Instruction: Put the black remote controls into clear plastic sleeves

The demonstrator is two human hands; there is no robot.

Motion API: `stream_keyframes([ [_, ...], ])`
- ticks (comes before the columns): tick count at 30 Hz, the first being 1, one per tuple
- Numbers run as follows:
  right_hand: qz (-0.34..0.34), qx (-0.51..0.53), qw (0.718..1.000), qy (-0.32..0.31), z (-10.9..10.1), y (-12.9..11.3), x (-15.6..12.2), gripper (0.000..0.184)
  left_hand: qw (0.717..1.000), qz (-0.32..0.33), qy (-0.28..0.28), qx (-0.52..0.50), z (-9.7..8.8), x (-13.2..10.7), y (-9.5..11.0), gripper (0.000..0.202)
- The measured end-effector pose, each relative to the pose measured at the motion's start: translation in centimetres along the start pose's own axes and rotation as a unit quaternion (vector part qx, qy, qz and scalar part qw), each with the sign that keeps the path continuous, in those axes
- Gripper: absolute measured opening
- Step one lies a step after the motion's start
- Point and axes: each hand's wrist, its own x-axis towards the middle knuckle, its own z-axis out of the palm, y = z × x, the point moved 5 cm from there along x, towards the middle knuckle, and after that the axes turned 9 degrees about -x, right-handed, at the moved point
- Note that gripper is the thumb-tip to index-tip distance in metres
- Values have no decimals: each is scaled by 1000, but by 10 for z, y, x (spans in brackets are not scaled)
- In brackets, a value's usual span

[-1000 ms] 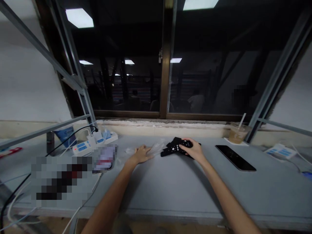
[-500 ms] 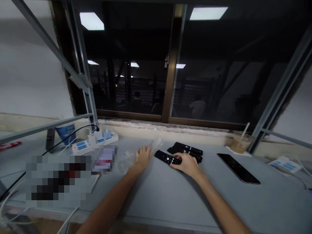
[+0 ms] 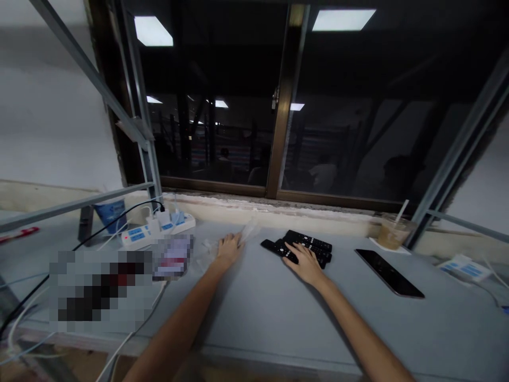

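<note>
My left hand (image 3: 229, 250) lies flat with fingers stretched out on crumpled clear plastic wrapping (image 3: 248, 231), some of which shows on both sides of it. Right of the middle, my right hand (image 3: 307, 264) rests over a black remote control (image 3: 274, 247), its fingers spread across the buttons. The remote lies against other black remotes, and a further remote control (image 3: 312, 241) shows at the back of this group. My palm and fingers hide parts of the nearer ones.
A dark-screened phone (image 3: 389, 272) lies right of the remotes, with an iced drink cup (image 3: 393, 233) behind it. A white power strip (image 3: 157, 231) with plugs and cables stands at the back left, beside a blue container (image 3: 110, 215). Blurred items cover the left of the grey table (image 3: 254, 318).
My right hand has brought the remote it pinched rightward against the other remotes, and its fingers have spread. The left hand stays on the plastic, shifted slightly.
</note>
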Motion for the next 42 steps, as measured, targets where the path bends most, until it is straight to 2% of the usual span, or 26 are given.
stream_keyframes([
  [3,15,-22,1000,1,-1,6,3,51,1000,18,-15,-2,3,2,-2,39],
  [13,43,-54,997,34,2,33,10,49,999,46,-12,6,10,3,-4,43],
  [18,60,-54,996,46,5,47,12,48,999,39,-8,-26,17,9,-8,42],
  [20,58,-40,996,63,4,49,11,48,999,36,18,-36,14,10,-8,41],
  [23,50,-22,994,95,-1,48,10,48,992,61,95,-47,-1,7,-2,41],
  [26,52,-19,992,116,-6,45,9,40,977,111,170,-62,-19,2,8,40],
  [29,48,-26,991,121,-10,41,8,32,961,171,202,-77,-32,-5,19,35],
  [31,40,-26,991,122,-11,39,7,29,960,195,183,-77,-35,-8,25,32],
  [33,37,-18,992,122,-12,39,7,28,972,181,130,-69,-31,-10,30,31],
  [36,33,0,992,123,-15,38,7,25,990,135,39,-27,-21,-17,34,35],
  [40,36,29,993,112,-18,38,9,30,997,67,1,42,-11,-26,34,55],
  [42,41,50,993,98,-17,38,10,38,998,17,-44,49,-4,-26,28,57],
])
